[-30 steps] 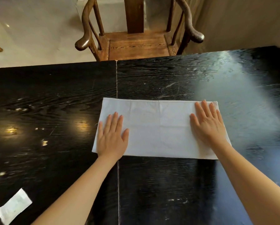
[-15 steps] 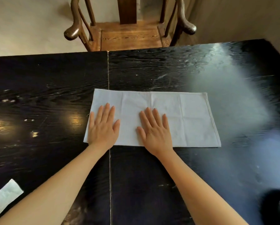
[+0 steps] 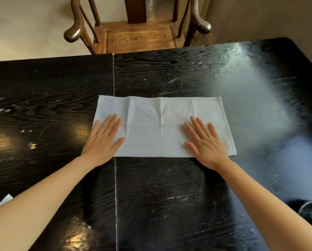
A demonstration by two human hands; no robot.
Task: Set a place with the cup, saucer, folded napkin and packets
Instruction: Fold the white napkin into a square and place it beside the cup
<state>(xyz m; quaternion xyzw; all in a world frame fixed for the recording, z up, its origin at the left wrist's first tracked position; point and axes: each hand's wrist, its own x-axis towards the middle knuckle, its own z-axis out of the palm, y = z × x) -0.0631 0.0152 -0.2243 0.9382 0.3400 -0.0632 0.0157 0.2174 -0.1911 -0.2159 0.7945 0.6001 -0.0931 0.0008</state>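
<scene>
A white cloth napkin (image 3: 160, 124) lies flat as a long rectangle on the black table (image 3: 169, 75), folded once with crease lines across it. My left hand (image 3: 102, 140) presses palm-down on its left end, fingers spread. On the right part of the cloth my right hand (image 3: 205, 142) rests flat, fingers apart. A white packet (image 3: 4, 201) peeks out at the left edge, mostly hidden by my left forearm. A dark round rim, perhaps the cup or saucer (image 3: 311, 210), shows at the lower right edge.
A wooden armchair (image 3: 137, 33) stands behind the table's far edge. A seam (image 3: 114, 105) runs front to back through the tabletop under the napkin's left end. The table's right corner cuts off at the upper right.
My right hand slid from the napkin's right end to its middle, then back to the right part. The left hand stayed pressed on the left end.
</scene>
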